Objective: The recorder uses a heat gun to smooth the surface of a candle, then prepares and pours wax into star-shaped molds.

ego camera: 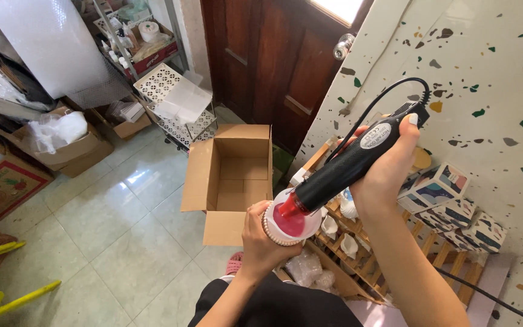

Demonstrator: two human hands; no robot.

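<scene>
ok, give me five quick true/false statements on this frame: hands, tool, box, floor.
1. The right hand grips a black corded heat gun. True.
2. The heat gun's nozzle points at the open cardboard box. False: it points at the round red-topped item in the left hand.
3. The cardboard box on the floor is taped shut. False: its flaps stand open and no contents show inside.
4. The left hand holds the round item from below, its fingers wrapped around the edge. True.
5. The floor is dark wood planks. False: it is pale glossy tile; the door is the dark wood.
</scene>
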